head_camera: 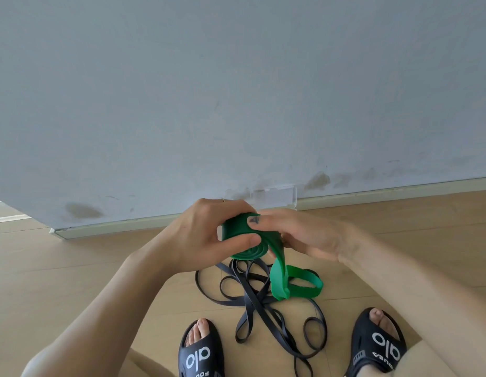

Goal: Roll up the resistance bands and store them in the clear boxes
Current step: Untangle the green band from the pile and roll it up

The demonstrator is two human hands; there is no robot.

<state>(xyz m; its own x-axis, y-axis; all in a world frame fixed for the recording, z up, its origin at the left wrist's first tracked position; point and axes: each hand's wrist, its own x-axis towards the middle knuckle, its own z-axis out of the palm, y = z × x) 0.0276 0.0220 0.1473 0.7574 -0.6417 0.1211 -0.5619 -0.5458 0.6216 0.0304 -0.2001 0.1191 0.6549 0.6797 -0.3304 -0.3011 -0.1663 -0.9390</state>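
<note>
Left hand [206, 235] gripping the half-made green roll [240, 240], right hand [299, 235] pinching and feeding its loose green tail [293, 284] above the black bands [263, 303] on the floor [73, 268]. Rolling step in hand; next, probably winding in the tail tightly. Farther, by the wall, what seems a clear box [274, 197].

Left black moulded-rubber slide sandal [200, 349]: large white "alo" across the strap, seen upside down from the wearer's side. Smaller white lettering at its lower edge, partly cut off by the frame edge; not legible.

Right black moulded-rubber slide sandal [379, 342]: same white "alo" on the strap, also upside down. A line of small white letters runs below the logo; too small and skewed to read with confidence.

No other legible text, numbers or signs.
</note>
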